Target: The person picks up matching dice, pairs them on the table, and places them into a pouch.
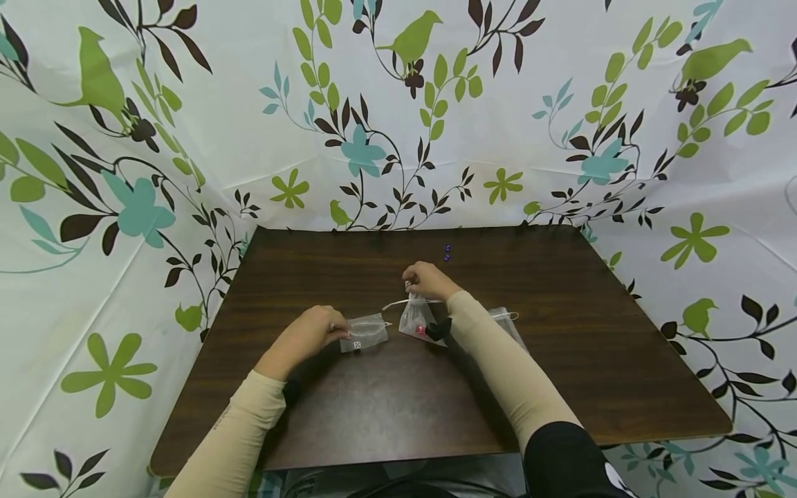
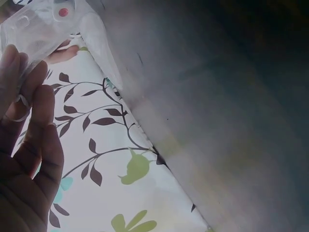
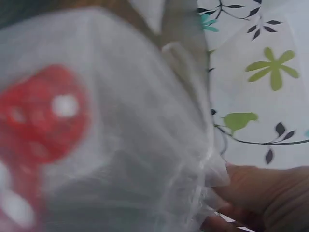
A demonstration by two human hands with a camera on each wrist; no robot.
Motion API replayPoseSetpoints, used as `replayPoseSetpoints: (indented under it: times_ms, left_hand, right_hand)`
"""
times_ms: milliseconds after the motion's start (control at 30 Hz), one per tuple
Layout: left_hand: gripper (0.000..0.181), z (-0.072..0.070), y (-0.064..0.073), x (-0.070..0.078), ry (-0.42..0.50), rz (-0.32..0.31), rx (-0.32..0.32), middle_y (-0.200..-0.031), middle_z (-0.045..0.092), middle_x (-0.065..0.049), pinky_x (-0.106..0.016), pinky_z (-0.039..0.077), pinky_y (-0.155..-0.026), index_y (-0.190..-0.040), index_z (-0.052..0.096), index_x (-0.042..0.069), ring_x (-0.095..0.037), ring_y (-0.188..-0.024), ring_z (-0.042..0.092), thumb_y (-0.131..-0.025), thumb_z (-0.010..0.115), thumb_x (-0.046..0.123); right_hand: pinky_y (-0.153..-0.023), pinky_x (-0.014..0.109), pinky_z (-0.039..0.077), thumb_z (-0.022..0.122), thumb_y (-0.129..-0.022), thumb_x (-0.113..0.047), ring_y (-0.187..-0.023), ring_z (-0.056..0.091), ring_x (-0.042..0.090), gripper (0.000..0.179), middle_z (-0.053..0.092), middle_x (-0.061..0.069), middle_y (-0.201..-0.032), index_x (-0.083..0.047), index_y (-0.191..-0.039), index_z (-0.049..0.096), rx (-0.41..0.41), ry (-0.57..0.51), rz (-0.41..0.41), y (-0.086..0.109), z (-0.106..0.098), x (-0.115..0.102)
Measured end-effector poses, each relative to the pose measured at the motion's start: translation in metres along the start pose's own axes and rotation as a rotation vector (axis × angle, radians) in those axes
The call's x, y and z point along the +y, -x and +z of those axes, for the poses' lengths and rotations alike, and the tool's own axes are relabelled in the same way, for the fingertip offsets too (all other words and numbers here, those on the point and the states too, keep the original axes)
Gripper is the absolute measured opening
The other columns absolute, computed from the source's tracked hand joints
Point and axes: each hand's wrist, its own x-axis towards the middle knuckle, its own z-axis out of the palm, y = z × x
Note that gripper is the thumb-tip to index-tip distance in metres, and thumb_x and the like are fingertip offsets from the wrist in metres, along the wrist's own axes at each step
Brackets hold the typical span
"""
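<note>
My left hand pinches a sheer white drawstring pouch by its left end. A white die with a red pip shows through this pouch in the left wrist view. Toward the middle of the table, my right hand grips a second sheer pouch at its gathered top, and its white cord trails out to the left. Red dice with white pips show through that pouch in the right wrist view, low in the bag. The right fingertips are partly hidden behind the bunched fabric there.
Two small blue dice lie beyond my right hand. Another sheer pouch lies right of my right forearm, which partly covers it. The brown wooden table meets a patterned leaf-and-bird cloth behind and at both sides.
</note>
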Motion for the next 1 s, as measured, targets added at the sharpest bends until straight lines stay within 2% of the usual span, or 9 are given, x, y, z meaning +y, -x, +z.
replayPoseSetpoints:
  times_ms: [100,233,400,533,733,1000]
  left_hand:
    - [0.005,0.000,0.000,-0.001,0.000,-0.005,0.001,-0.081,0.072,0.005,-0.028,0.053,-0.069,-0.083,0.077,0.014,-0.012,-0.075,0.064,-0.078,0.077,0.016]
    - [0.005,0.000,0.000,-0.002,0.003,-0.013,0.006,-0.081,0.072,0.005,-0.027,0.053,-0.068,-0.083,0.077,0.015,-0.012,-0.075,0.064,-0.078,0.078,0.016]
    - [0.006,0.000,0.001,-0.003,0.012,-0.015,-0.001,-0.082,0.072,0.005,-0.027,0.053,-0.068,-0.084,0.077,0.015,-0.011,-0.075,0.065,-0.078,0.078,0.016]
    - [0.006,0.000,0.002,-0.004,0.013,-0.010,-0.002,-0.081,0.072,0.005,-0.028,0.053,-0.068,-0.084,0.076,0.014,-0.012,-0.075,0.065,-0.079,0.077,0.015]
    - [0.007,0.001,0.003,-0.005,0.015,-0.025,-0.012,-0.083,0.072,0.004,-0.028,0.053,-0.069,-0.086,0.077,0.014,-0.012,-0.076,0.065,-0.079,0.077,0.015]
    - [0.007,0.001,0.005,-0.005,0.024,-0.030,-0.013,-0.083,0.072,0.004,-0.029,0.053,-0.069,-0.086,0.077,0.014,-0.012,-0.076,0.065,-0.079,0.078,0.014]
  right_hand:
    - [-0.093,0.039,0.046,0.073,-0.086,-0.012,-0.104,0.057,0.026,0.033,0.060,0.012,-0.113,-0.003,-0.117,0.066,-0.011,0.006,0.001,-0.001,0.008,0.006]
    - [-0.093,0.038,0.046,0.073,-0.086,-0.009,-0.103,0.057,0.024,0.029,0.060,0.010,-0.110,-0.004,-0.113,0.068,0.029,0.016,0.007,-0.003,0.013,0.007]
    - [-0.088,0.036,0.049,0.069,-0.086,0.001,-0.097,0.059,0.024,0.015,0.065,0.010,-0.100,-0.002,-0.101,0.071,0.084,0.041,-0.049,-0.007,0.017,0.009]
    - [-0.086,0.035,0.051,0.064,-0.086,0.005,-0.095,0.061,0.024,0.012,0.068,0.010,-0.095,-0.002,-0.093,0.072,0.102,0.054,-0.078,-0.008,0.021,0.010]
    - [-0.085,0.034,0.052,0.062,-0.088,0.005,-0.097,0.063,0.024,0.016,0.068,0.009,-0.098,-0.004,-0.096,0.072,0.104,0.029,-0.035,-0.008,0.024,0.009]
    - [-0.082,0.034,0.053,0.061,-0.088,0.004,-0.094,0.064,0.022,0.017,0.068,0.009,-0.098,-0.006,-0.097,0.072,0.113,0.015,-0.023,-0.010,0.027,0.013]
